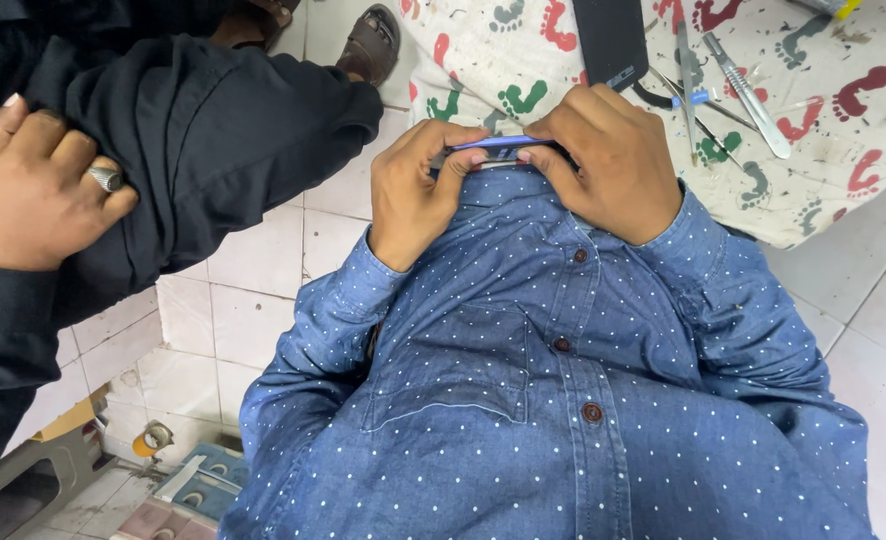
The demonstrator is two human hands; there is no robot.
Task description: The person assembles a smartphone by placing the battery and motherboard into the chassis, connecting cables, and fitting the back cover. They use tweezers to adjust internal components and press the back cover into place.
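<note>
1. My fingers (443, 165) cover most of the thin blue device (498, 143); I can't tell its make-up.
2. The black slab (611, 40) runs off the top edge.
3. The sandal (370, 45) is half cut off.

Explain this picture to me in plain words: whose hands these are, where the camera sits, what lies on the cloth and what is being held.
There is one picture, taken by a camera worn on a person's head and looking down their chest, so you see their blue dotted shirt from above. The two hands in the middle are their own: the left hand and the right hand. Together they pinch a thin flat device edge-on, with a blue strip along its top; both have a closed grip on it. Beyond lies a white cloth printed with coloured footprints, holding a scalpel, tweezers and a dark flat slab. At the left, a hand wearing a ring belongs to another person in dark clothes, with a sandal above.
</note>
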